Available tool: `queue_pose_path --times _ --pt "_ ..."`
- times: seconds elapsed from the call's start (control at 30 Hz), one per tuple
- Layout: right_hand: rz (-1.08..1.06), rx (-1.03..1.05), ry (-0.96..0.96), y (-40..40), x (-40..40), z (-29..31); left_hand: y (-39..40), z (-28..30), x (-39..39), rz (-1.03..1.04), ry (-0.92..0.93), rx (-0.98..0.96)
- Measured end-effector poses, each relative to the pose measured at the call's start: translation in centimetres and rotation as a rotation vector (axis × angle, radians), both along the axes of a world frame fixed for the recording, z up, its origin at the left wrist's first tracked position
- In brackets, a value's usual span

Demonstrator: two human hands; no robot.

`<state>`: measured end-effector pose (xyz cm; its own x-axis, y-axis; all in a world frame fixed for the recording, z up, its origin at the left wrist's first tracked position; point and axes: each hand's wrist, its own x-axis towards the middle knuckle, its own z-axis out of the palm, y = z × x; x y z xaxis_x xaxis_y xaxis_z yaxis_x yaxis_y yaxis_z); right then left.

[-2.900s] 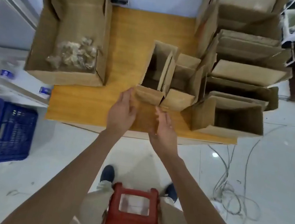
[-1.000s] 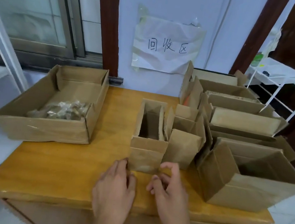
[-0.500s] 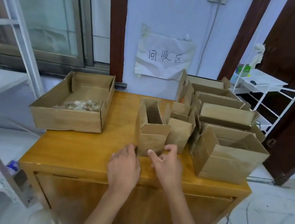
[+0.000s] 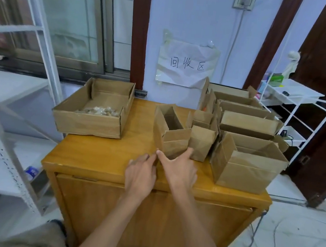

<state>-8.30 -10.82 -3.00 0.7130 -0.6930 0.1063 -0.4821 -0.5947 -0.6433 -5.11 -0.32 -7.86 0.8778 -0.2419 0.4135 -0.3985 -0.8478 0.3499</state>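
A small open cardboard box (image 4: 175, 145) stands on the wooden table (image 4: 100, 156), near its front edge. My right hand (image 4: 179, 171) lies against the box's front face, thumb and forefinger spread straight across its width, the thumb at the left corner and the forefinger at the right. Just left of that, my left hand (image 4: 140, 175) rests on the table, its fingers reaching to the box's lower left corner and its fingertips partly hidden. Neither hand holds anything.
A wide shallow box (image 4: 88, 123) with small wrapped pieces stands at the table's left. A folded small box (image 4: 200, 143) and several larger open boxes (image 4: 247, 164) crowd the right half. There is a white rack (image 4: 296, 102) at right, metal shelving (image 4: 11, 145) at left and cables on the floor.
The camera has pulled back and up from the table. My right thumb and forefinger have spread wider across the box front, and my left hand has stayed at its left corner.
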Motion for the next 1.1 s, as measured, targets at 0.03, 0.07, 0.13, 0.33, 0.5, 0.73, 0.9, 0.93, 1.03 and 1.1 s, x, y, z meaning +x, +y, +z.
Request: queue_pose_path --times 0.03,0.07,0.13,0.33,0.5,0.73,0.9,0.93,1.03,1.1 --pt "-0.002 0.009 -0.005 0.2 -0.3 0.1 0.2 -0.2 0.0 -0.022 0.014 -0.039" --pt "-0.002 0.023 -0.024 0.3 -0.5 0.3 0.5 -0.4 0.2 -0.060 0.038 -0.112" --pt "-0.011 0.050 -0.061 0.3 -1.3 1.6 1.3 0.0 0.6 -0.162 0.151 -0.385" --pt "0.127 0.475 -0.231 -0.1 -2.6 5.5 5.7 3.8 0.5 -0.191 0.380 -0.997" --pt "0.490 0.877 -0.038 -2.7 -3.6 8.4 9.5 10.0 2.0 -0.428 0.313 -0.666" --pt "0.638 1.241 0.308 -7.1 -0.8 8.4 10.3 15.2 4.6 -0.643 0.188 -0.140" --pt "0.710 1.183 0.336 -8.0 -0.8 7.3 9.8 15.5 4.1 -0.575 0.042 -0.094" --pt "0.692 1.082 0.282 -7.8 -1.0 7.4 9.8 15.7 3.8 -0.564 -0.011 -0.083" --pt "0.493 0.754 -0.022 -6.6 -2.1 7.7 10.0 16.9 2.8 -0.525 -0.103 -0.081" --pt "0.395 0.548 -0.276 -5.8 -3.1 7.8 10.1 17.6 2.5 -0.492 -0.153 -0.015"
